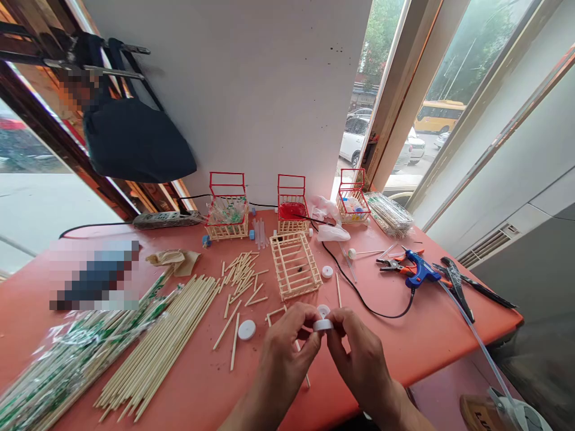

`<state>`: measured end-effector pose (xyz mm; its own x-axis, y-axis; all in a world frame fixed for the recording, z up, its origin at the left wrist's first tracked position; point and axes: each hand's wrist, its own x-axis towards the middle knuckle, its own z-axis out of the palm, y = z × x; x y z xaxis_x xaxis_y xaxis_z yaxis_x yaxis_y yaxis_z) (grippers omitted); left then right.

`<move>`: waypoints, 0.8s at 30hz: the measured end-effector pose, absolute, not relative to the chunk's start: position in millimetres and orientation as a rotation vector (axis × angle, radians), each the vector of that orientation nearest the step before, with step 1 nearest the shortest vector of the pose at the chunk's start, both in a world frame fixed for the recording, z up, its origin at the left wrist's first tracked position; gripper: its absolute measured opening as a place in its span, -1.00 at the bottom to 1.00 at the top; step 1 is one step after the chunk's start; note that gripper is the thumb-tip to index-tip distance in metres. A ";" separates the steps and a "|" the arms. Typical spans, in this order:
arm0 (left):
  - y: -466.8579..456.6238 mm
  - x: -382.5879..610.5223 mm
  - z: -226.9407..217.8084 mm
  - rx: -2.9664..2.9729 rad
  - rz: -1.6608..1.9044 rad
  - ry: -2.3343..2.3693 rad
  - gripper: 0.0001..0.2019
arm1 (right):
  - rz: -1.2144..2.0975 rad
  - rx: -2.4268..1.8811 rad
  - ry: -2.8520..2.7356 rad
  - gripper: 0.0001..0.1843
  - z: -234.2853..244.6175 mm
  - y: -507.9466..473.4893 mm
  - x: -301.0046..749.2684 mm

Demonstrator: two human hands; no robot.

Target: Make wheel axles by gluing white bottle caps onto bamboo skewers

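Between my fingertips is a white plastic bottle cap (322,325), held near the table's front edge. My left hand (287,344) pinches its left side and my right hand (362,347) pinches its right side. Just behind it shows a second small white round piece (323,310); whether the two are joined I cannot tell. A frame of wooden sticks (296,265) lies beyond my hands. On the table are a loose white cap (247,330) to the left and another white cap (327,272) near the frame. Short cut sticks (242,272) are scattered left of the frame.
Long wooden sticks (157,347) and plastic-wrapped bundles (85,341) cover the left. Along the wall stand three stick carts with red handles, one holding clear pieces (227,209). At right lie a blue glue gun (421,268) with its black cord, pliers (390,264) and black-handled tools (458,287).
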<state>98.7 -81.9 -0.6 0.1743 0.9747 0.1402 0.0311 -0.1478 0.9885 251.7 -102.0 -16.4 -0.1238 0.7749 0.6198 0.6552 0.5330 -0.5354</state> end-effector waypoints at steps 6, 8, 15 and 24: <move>-81.5 97.8 -0.9 1.600 1.167 1.077 -0.84 | 0.125 -1.181 -1.864 -0.80 -18.1 -101.9 252.0; -81.0 97.8 -1.9 1.612 1.170 1.092 -0.83 | 0.138 -1.170 -1.873 -0.80 -17.7 -102.4 252.4; -81.4 94.7 -5.6 1.648 1.141 1.063 -0.83 | 0.181 -1.140 -1.895 -0.77 -13.7 -104.0 252.5; -78.1 92.8 -6.8 1.841 1.263 0.905 -0.92 | 0.145 -1.120 -1.844 -0.80 -18.2 -99.4 262.4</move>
